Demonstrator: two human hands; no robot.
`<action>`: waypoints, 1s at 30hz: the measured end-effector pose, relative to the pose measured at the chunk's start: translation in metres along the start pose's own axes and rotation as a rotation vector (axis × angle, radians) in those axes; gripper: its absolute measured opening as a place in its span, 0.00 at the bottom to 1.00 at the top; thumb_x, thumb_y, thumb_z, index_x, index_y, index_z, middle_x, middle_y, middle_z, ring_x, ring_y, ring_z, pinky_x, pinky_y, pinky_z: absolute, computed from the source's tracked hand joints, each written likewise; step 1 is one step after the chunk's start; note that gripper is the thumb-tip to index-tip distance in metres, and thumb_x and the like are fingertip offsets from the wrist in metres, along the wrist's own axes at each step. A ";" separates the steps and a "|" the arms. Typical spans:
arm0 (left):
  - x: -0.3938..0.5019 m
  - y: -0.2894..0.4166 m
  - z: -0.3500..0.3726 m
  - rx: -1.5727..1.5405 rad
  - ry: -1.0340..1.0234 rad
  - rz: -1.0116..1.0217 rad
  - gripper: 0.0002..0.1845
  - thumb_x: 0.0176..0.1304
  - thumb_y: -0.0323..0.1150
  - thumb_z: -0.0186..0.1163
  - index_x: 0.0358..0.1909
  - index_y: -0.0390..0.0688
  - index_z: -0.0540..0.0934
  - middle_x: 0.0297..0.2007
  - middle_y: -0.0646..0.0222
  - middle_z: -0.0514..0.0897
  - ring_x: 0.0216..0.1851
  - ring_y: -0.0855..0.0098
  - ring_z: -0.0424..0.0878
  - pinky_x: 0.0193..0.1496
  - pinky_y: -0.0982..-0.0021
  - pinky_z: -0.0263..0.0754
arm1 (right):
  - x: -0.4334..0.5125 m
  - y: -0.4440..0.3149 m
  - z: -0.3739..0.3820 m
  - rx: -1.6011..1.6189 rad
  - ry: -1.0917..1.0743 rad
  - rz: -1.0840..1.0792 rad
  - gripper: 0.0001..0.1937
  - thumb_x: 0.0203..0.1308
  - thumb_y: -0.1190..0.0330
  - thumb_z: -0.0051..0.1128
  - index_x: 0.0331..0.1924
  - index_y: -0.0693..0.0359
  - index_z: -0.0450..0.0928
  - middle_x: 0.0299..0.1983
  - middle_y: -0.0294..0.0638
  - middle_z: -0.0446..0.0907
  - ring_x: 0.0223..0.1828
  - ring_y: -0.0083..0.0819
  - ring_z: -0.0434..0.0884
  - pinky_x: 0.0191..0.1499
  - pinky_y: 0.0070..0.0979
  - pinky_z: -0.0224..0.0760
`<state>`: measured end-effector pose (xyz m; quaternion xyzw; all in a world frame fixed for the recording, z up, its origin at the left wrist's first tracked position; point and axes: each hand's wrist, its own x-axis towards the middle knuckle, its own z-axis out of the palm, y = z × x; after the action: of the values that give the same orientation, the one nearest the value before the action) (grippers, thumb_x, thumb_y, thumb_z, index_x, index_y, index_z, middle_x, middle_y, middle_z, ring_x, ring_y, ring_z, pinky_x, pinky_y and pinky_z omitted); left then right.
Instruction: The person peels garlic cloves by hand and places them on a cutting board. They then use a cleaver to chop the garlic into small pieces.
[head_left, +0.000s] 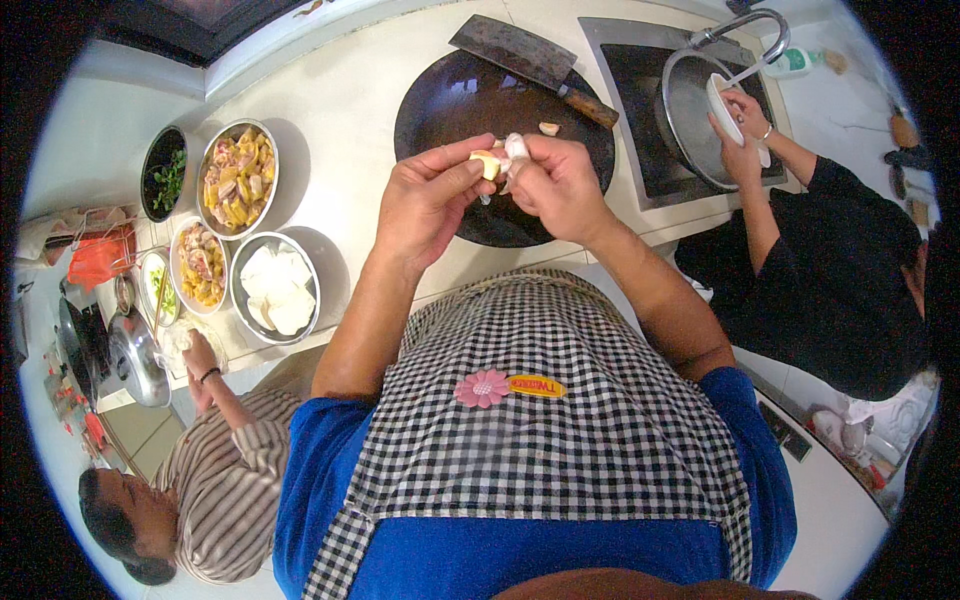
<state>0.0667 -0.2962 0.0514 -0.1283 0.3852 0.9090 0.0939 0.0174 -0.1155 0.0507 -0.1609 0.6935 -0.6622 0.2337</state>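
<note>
Both my hands are raised over a round dark chopping board (442, 97). My left hand (431, 199) pinches a yellowish garlic clove (487, 165) between thumb and fingers. Close against it, my right hand (559, 187) grips a whitish garlic piece (516, 147), partly hidden by the fingers. Another garlic clove (549, 129) lies on the board near its right side. A cleaver (517, 56) with a wooden handle rests across the board's far edge, its handle pointing right. Small bits between and beneath my fingers are too covered to tell apart.
At right, a person in black holds a white dish (724, 109) over a large metal bowl (694, 120) in the sink. Left stand bowls of meat pieces (238, 184), white chunks (277, 289) and green leaves (169, 180). Another person (225, 480) works at lower left, beside a lidded pot (139, 360).
</note>
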 end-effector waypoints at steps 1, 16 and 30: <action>-0.001 0.002 -0.002 0.010 -0.020 0.001 0.14 0.67 0.21 0.61 0.52 0.28 0.82 0.44 0.54 0.87 0.39 0.69 0.85 0.45 0.72 0.83 | 0.000 0.000 -0.004 0.026 -0.008 0.018 0.10 0.71 0.70 0.50 0.36 0.66 0.79 0.21 0.28 0.74 0.23 0.15 0.71 0.25 0.21 0.64; 0.002 -0.012 -0.011 0.078 0.048 0.104 0.15 0.62 0.16 0.62 0.51 0.31 0.83 0.45 0.57 0.86 0.43 0.70 0.85 0.48 0.73 0.82 | 0.001 0.006 0.001 0.211 0.037 0.212 0.08 0.69 0.72 0.48 0.40 0.64 0.79 0.23 0.33 0.77 0.19 0.14 0.68 0.20 0.14 0.57; 0.001 -0.027 -0.004 0.931 0.111 0.517 0.10 0.57 0.17 0.65 0.41 0.35 0.87 0.41 0.59 0.86 0.40 0.68 0.86 0.43 0.72 0.81 | 0.003 0.000 -0.001 0.111 -0.010 0.186 0.06 0.71 0.73 0.54 0.43 0.68 0.79 0.28 0.37 0.81 0.21 0.14 0.76 0.18 0.12 0.62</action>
<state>0.0738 -0.2805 0.0302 -0.0220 0.7710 0.6275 -0.1065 0.0143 -0.1161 0.0504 -0.0860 0.6664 -0.6743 0.3063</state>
